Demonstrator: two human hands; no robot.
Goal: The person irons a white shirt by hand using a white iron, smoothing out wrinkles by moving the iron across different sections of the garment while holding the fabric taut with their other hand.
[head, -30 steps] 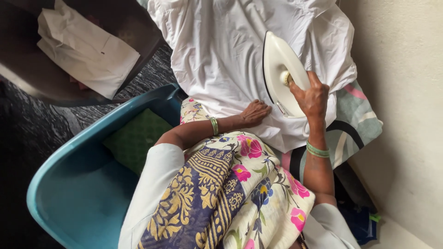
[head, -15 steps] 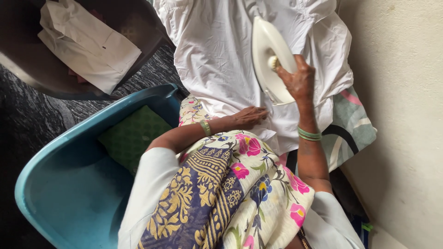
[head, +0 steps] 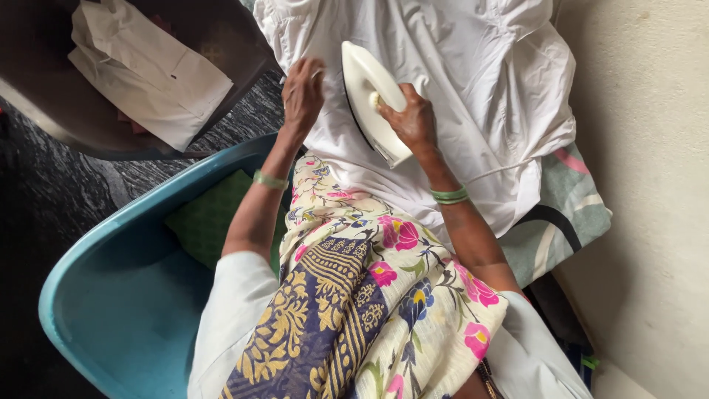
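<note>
She wears a short-sleeved white blouse, the left sleeve (head: 233, 295) ending above the elbow and the right sleeve (head: 535, 347) just showing at the lower edge. Over it hangs a cream drape (head: 384, 295) printed with pink and blue flowers and thin green stems; one wide band of it is dark navy with gold paisley and leaf work. Each wrist carries green bangles: a single pale one on the left wrist (head: 269, 179), a stacked pair on the right wrist (head: 450, 195).
</note>
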